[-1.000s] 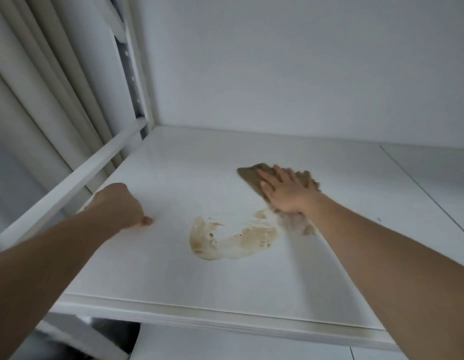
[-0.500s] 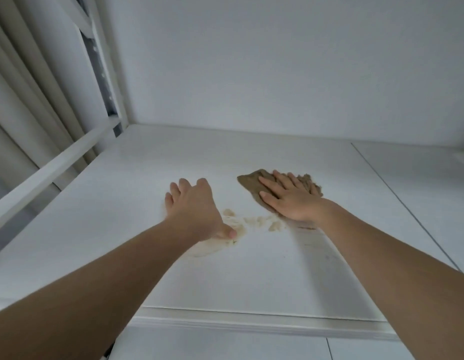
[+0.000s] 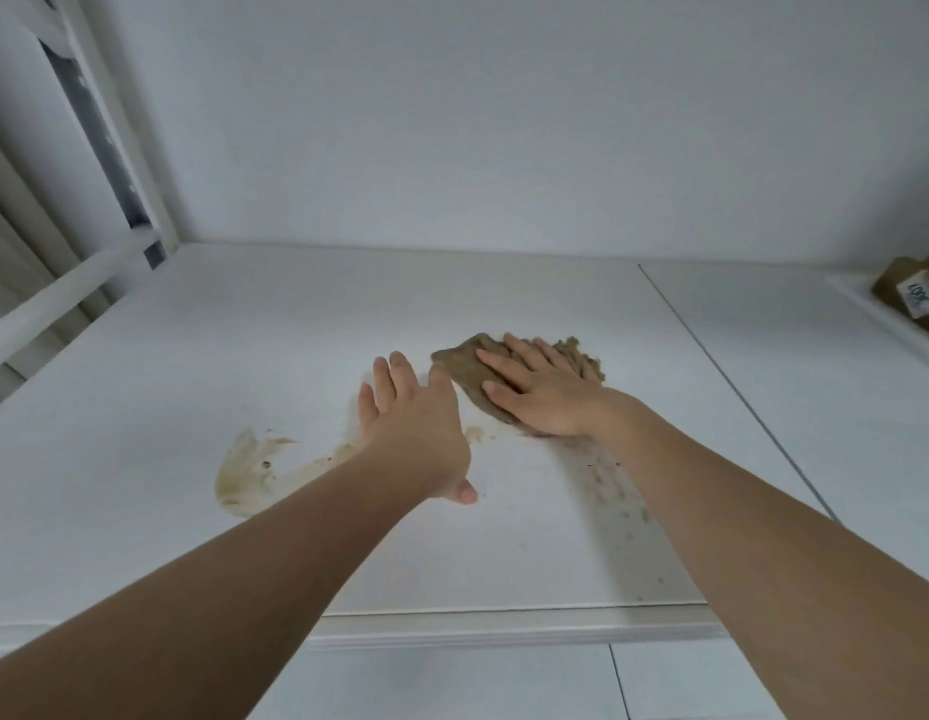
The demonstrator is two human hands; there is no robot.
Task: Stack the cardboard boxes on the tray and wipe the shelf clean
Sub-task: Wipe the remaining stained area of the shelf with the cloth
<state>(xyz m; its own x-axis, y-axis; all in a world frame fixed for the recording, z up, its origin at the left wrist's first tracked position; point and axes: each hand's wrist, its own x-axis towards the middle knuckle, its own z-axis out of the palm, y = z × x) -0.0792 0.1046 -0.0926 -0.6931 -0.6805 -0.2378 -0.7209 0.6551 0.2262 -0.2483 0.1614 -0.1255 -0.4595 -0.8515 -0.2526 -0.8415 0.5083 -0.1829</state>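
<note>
On the white shelf (image 3: pixel 504 304) the right hand (image 3: pixel 543 394) presses a brown cloth (image 3: pixel 465 363) flat, fingers straight, so sweep it leftward over the tan smear (image 3: pixel 244 475), while the left hand (image 3: pixel 415 428), apparently open, steadies nearby.

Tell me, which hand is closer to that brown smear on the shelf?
Left. The left hand reaches out flat just right of the brown smear, its forearm crossing part of it. The right hand lies farther right, pressing the brown cloth.
</note>
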